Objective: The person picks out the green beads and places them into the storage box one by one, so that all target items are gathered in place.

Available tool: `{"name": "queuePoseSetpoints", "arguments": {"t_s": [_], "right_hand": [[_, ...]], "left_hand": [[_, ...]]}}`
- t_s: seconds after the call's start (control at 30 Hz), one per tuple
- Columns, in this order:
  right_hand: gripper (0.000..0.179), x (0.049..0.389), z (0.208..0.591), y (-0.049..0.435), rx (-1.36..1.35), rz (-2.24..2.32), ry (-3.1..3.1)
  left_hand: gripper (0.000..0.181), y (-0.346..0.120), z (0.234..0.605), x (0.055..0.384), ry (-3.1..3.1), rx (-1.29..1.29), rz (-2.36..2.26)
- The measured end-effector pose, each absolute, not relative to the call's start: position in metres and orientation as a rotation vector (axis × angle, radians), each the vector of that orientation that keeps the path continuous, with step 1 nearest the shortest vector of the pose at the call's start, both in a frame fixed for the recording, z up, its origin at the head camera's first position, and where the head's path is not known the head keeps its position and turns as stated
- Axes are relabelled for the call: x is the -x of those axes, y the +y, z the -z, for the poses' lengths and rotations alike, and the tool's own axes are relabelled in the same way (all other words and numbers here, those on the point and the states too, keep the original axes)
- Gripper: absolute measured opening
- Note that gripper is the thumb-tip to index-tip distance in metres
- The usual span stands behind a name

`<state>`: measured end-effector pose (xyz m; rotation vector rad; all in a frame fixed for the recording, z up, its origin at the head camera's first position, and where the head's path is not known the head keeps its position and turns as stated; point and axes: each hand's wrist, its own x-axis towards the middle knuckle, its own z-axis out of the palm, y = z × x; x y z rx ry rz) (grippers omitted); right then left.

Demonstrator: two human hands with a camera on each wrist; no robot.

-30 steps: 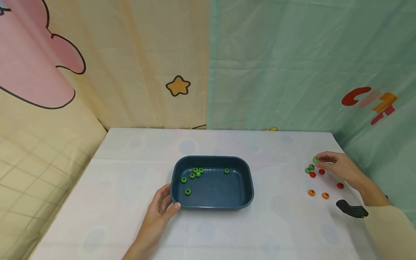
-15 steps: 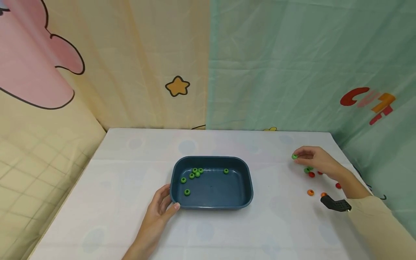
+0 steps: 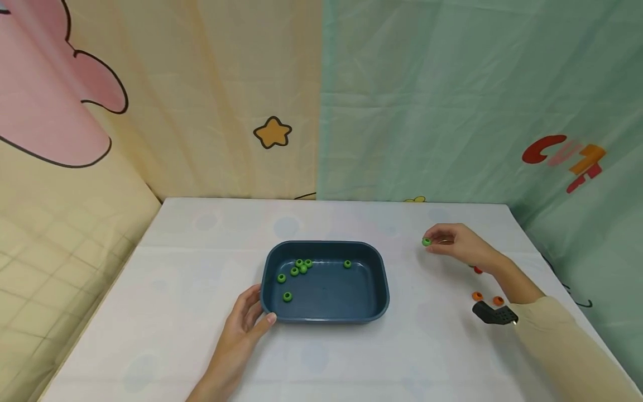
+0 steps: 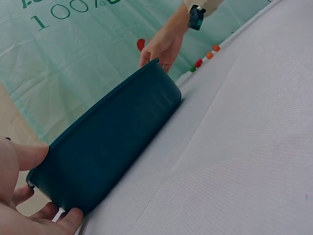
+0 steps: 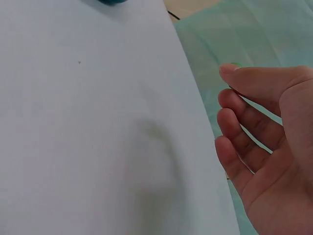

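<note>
My right hand (image 3: 459, 243) pinches a green bead (image 3: 426, 242) between thumb and fingertips, above the table and right of a dark blue plastic tray (image 3: 326, 322). In the right wrist view only a sliver of that bead (image 5: 236, 64) shows behind the thumb. My left hand (image 3: 238, 332) grips the tray's near left corner, thumb by the rim and fingers along the outer side. In the left wrist view the tray's wall (image 4: 112, 142) sits between this thumb and the fingers. Several green beads (image 3: 303, 269) lie in the tray, mostly toward its left end.
Two orange beads (image 3: 477, 296) lie on the white table at the right. Beside the right forearm a red bead (image 3: 478, 269) shows; the arm hides others. A black wrist mount (image 3: 494, 314) is on the right sleeve. Printed curtains (image 3: 427, 100) hang behind the table.
My right hand has lifted a green bead from the group at the right and carried it left, toward the tray. The left hand and the tray have stayed in place.
</note>
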<state>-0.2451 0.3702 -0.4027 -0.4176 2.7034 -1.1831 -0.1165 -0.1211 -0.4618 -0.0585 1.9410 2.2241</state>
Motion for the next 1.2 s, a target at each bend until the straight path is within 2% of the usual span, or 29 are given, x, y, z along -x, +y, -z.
{"name": "queuePoseSetpoints", "arguments": {"t_s": [0.33, 1.2], "right_hand": [[0.018, 0.256, 0.402, 0.339, 0.529, 1.234, 2.612], [0.017, 0.279, 0.379, 0.252, 0.859, 1.094, 2.480]], "left_hand": [[0.069, -0.121, 0.461, 0.116, 1.946, 0.045, -2.229], [0.070, -0.121, 0.463, 0.118, 1.943, 0.057, -2.209]]}}
